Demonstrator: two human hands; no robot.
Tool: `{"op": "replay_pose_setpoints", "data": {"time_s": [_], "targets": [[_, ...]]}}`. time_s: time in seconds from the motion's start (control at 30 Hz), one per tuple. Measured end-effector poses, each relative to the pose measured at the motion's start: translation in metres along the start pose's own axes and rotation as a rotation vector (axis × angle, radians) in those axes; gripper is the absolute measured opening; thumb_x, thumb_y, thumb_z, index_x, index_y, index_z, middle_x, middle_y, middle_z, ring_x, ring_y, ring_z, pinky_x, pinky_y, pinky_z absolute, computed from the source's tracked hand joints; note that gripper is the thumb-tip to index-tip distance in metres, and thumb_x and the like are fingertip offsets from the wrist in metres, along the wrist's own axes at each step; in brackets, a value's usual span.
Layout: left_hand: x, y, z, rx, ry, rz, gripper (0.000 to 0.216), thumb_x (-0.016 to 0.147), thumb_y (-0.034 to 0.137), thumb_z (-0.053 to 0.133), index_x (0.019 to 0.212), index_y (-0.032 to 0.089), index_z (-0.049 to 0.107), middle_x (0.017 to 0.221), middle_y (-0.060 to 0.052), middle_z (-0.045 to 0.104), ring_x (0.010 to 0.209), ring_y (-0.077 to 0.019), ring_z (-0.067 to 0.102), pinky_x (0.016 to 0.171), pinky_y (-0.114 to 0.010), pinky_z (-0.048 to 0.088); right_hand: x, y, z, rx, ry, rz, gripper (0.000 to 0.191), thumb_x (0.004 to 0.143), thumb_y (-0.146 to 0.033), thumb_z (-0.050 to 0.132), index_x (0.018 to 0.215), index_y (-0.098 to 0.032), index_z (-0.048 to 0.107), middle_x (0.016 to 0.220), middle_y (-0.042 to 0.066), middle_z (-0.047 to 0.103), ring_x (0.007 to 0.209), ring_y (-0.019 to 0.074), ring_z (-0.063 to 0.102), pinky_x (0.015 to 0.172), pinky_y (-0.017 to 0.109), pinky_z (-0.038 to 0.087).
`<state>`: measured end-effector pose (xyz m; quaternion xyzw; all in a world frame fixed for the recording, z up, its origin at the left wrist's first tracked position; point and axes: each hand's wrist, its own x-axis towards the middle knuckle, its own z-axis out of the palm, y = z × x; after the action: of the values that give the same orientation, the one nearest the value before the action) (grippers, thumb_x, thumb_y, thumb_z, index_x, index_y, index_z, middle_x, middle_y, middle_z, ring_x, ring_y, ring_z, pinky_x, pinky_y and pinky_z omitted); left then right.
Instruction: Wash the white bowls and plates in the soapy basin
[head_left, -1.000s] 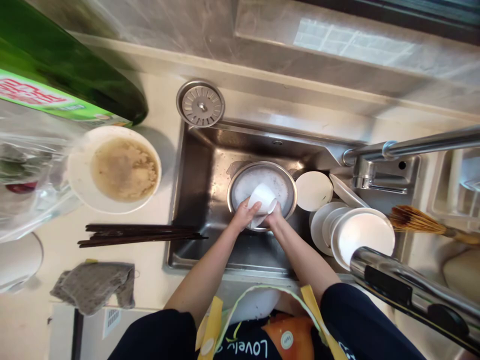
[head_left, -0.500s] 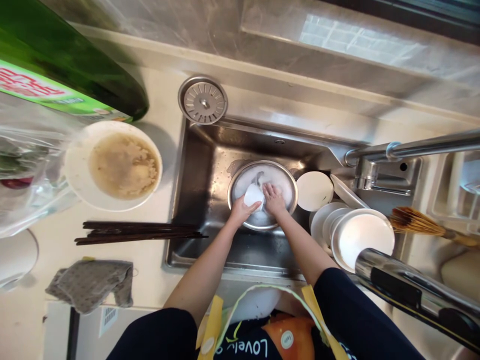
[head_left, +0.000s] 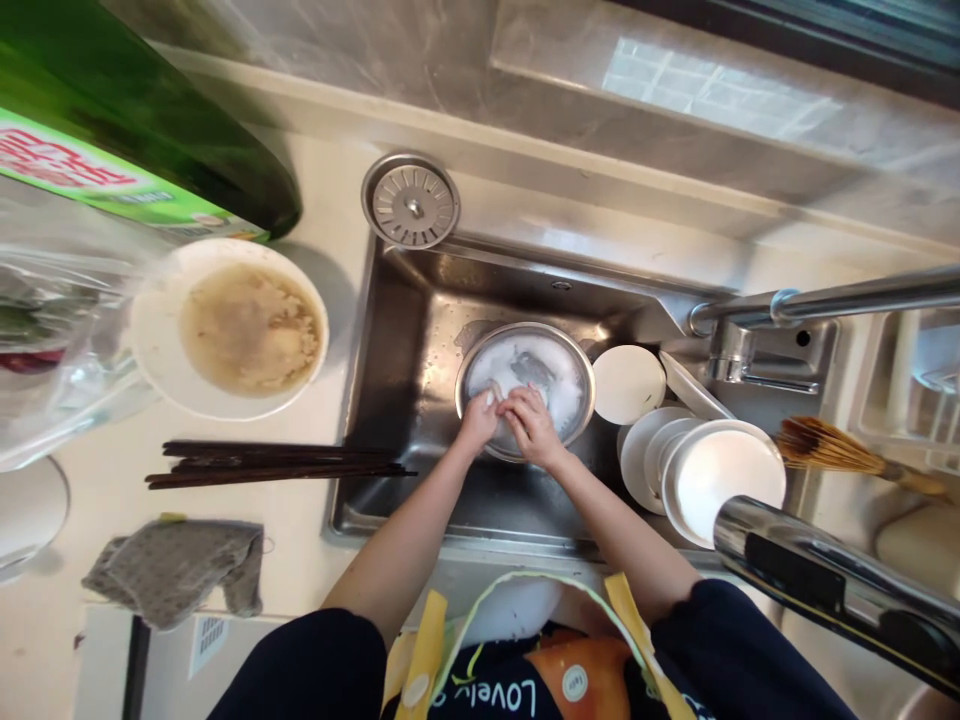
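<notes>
Steel bowl (head_left: 525, 327) at 12 o'clock is foam-lined; fingers of left hand (head_left: 478, 420) and right hand (head_left: 532, 425) are curled, grasp hidden; foam (head_left: 559, 375) could cause slips.

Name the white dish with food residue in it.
The white bowl left of the sink: murky brown residue inside. The white dishes on the right look clean.

Round steel basin (head_left: 525, 326) lined with white soap foam (head_left: 546, 350)

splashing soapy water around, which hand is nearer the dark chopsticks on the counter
Left. The left hand is over the steel bowl on the side toward the chopsticks, across the sink from them. The right hand is beside it, farther away.
</notes>
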<state>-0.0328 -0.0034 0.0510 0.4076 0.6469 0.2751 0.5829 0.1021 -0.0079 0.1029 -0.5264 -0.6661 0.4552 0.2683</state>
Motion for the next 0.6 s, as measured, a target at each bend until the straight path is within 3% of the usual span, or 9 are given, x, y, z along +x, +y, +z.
{"op": "replay_pose_setpoints", "data": {"time_s": [0.07,0.17,0.23,0.27,0.33,0.4,0.47,0.53,0.6], "targets": [[-0.001,0.000,0.000,-0.061,-0.007,-0.008,0.037,0.080,0.047,0.051,0.084,0.013,0.063,0.070,-0.003,0.062,0.065,-0.0151,0.055,0.063,-0.025,0.044,0.020,0.011,-0.001,0.012,-0.003,0.077,0.025,0.090,-0.028,0.038,0.099,-0.020,0.060,0.113,0.009,0.058,0.112,0.0211,0.049,0.103,0.041,0.032],[-0.004,0.000,0.002,-0.069,-0.030,-0.026,0.043,0.081,0.052,0.050,0.087,0.012,0.063,0.068,-0.003,0.060,0.062,-0.0151,0.054,0.058,-0.025,0.042,0.044,0.028,-0.003,0.046,-0.029,0.414,0.030,0.090,-0.028,0.033,0.106,-0.021,0.057,0.099,0.007,0.063,0.094,0.0207,0.057,0.089,0.038,0.043],[-0.006,0.001,0.002,-0.046,-0.039,-0.020,0.044,0.080,0.053,0.051,0.086,0.012,0.063,0.067,-0.003,0.059,0.062,-0.0153,0.053,0.057,-0.025,0.042,0.048,0.030,-0.001,0.024,0.026,0.604,0.031,0.089,-0.028,0.032,0.104,-0.021,0.059,0.091,0.005,0.065,0.086,0.0203,0.059,0.085,0.036,0.044],[-0.006,0.001,0.002,-0.039,-0.036,-0.013,0.044,0.080,0.053,0.051,0.086,0.012,0.063,0.067,-0.003,0.059,0.062,-0.0158,0.054,0.058,-0.026,0.043,0.046,0.027,0.001,0.006,0.078,0.624,0.032,0.090,-0.028,0.032,0.104,-0.022,0.059,0.093,0.005,0.066,0.087,0.0202,0.059,0.085,0.035,0.044],[-0.005,0.002,0.002,-0.028,-0.034,0.007,0.042,0.079,0.052,0.053,0.087,0.012,0.063,0.069,-0.004,0.061,0.066,-0.0171,0.056,0.062,-0.027,0.044,0.035,0.016,0.006,-0.013,0.150,0.519,0.033,0.091,-0.030,0.031,0.107,-0.022,0.059,0.101,0.005,0.066,0.093,0.0195,0.059,0.088,0.032,0.043],[-0.004,0.004,0.001,-0.022,-0.051,0.023,0.039,0.077,0.050,0.054,0.086,0.013,0.063,0.069,-0.004,0.062,0.070,-0.0183,0.057,0.067,-0.028,0.046,0.026,0.003,0.010,-0.015,0.129,0.366,0.034,0.092,-0.032,0.031,0.110,-0.022,0.058,0.108,0.005,0.065,0.098,0.0190,0.059,0.090,0.031,0.042],[-0.003,0.005,0.001,-0.016,-0.075,0.027,0.038,0.077,0.050,0.055,0.084,0.014,0.063,0.069,-0.004,0.062,0.071,-0.0187,0.058,0.068,-0.029,0.046,0.027,-0.004,0.008,-0.016,0.050,0.330,0.032,0.091,-0.031,0.033,0.109,-0.023,0.059,0.108,0.006,0.065,0.098,0.0200,0.059,0.091,0.032,0.041],[-0.004,0.006,0.000,-0.028,-0.084,0.013,0.039,0.077,0.051,0.054,0.083,0.013,0.063,0.069,-0.003,0.061,0.069,-0.0178,0.057,0.066,-0.028,0.046,0.038,0.000,0.002,0.018,-0.002,0.427,0.028,0.089,-0.029,0.038,0.103,-0.023,0.061,0.100,0.005,0.067,0.095,0.0215,0.059,0.092,0.035,0.041],[-0.006,0.008,0.000,-0.076,-0.090,-0.029,0.043,0.077,0.053,0.053,0.083,0.012,0.064,0.068,-0.003,0.061,0.065,-0.0163,0.056,0.061,-0.027,0.045,0.053,0.012,-0.005,0.195,0.020,0.625,0.020,0.085,-0.025,0.044,0.089,-0.022,0.063,0.088,0.005,0.067,0.091,0.0214,0.059,0.092,0.037,0.042]]}}
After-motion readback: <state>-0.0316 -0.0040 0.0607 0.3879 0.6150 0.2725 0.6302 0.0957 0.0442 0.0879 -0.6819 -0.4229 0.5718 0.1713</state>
